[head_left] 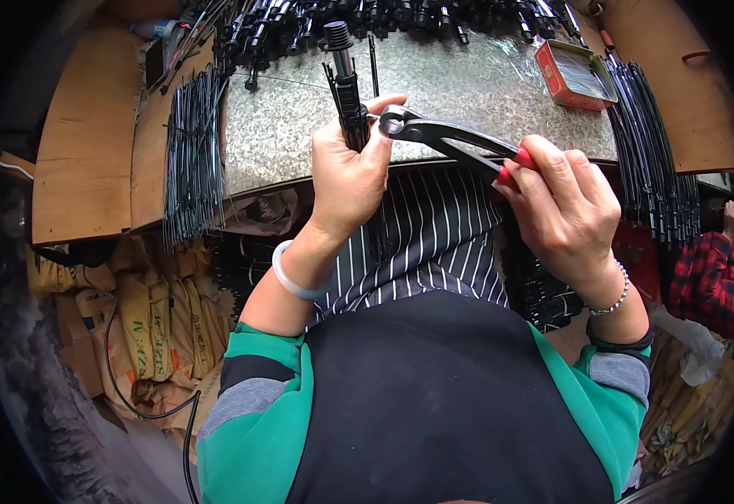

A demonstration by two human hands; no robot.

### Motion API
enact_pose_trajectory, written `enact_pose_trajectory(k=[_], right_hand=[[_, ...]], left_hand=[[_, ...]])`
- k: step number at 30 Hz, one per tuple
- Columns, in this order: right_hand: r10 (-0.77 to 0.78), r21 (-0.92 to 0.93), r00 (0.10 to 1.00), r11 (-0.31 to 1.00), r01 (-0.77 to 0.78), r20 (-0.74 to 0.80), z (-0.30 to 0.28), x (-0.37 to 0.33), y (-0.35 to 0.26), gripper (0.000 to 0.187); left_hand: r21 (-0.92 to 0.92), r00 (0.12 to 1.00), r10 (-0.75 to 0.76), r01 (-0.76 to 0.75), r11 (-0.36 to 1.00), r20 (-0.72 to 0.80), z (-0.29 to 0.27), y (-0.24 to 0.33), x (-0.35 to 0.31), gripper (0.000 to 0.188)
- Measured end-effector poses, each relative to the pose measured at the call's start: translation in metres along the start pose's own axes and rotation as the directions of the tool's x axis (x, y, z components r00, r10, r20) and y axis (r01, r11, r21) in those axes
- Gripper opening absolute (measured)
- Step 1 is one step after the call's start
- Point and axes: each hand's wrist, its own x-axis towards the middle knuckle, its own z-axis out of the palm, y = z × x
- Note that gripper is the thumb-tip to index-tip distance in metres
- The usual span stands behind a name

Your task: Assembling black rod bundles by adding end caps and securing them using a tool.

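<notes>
My left hand is wrapped round a black umbrella frame, upright above the table's near edge. Its silver shaft and ridged black top stick up above my fist; thin black ribs cluster round it. Closed on the red grips of a pair of end-cutting pincers is my right hand. The round jaws of the pincers are beside my left thumb, close to the frame. A fine wire seems to run between jaws and frame, but I cannot tell whether the jaws bite on it.
Many umbrella frames lie along the speckled tabletop's far edge. Bundles of black ribs hang over it at left and right. A red box of thin wires stands at right. A person in a checked sleeve is at far right.
</notes>
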Motion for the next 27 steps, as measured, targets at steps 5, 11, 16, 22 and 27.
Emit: enact_pose_trajectory(k=[5,11,16,22,27], right_hand=[[0.038,0.747,0.891,0.53,-0.402,0.453,-0.002,-0.003,0.009,0.02],[-0.258,0.577,0.558,-0.003,-0.817,0.789,-0.006,-0.008,-0.001,0.048],[0.08,0.538,0.996,0.838,-0.091,0.043,0.016,-0.023,-0.008,0.042],[-0.262,0.668,0.692,-0.187,-0.72,0.673,0.009,-0.023,0.0,0.058],[0.116,0.737,0.932,0.581,-0.345,0.344,0.017,-0.028,-0.005,0.038]], left_hand=[[-0.055,0.993,0.064,-0.059,0.997,0.097,-0.004,0.007,-0.004,0.026],[-0.067,0.971,0.229,-0.224,0.972,0.067,0.001,0.005,-0.009,0.032],[-0.014,0.98,0.183,-0.182,0.983,0.08,0.002,0.011,-0.011,0.038],[-0.102,0.964,0.245,-0.234,0.967,0.106,0.004,0.007,-0.006,0.046],[-0.086,0.978,0.174,-0.165,0.983,0.113,0.001,0.01,-0.01,0.046]])
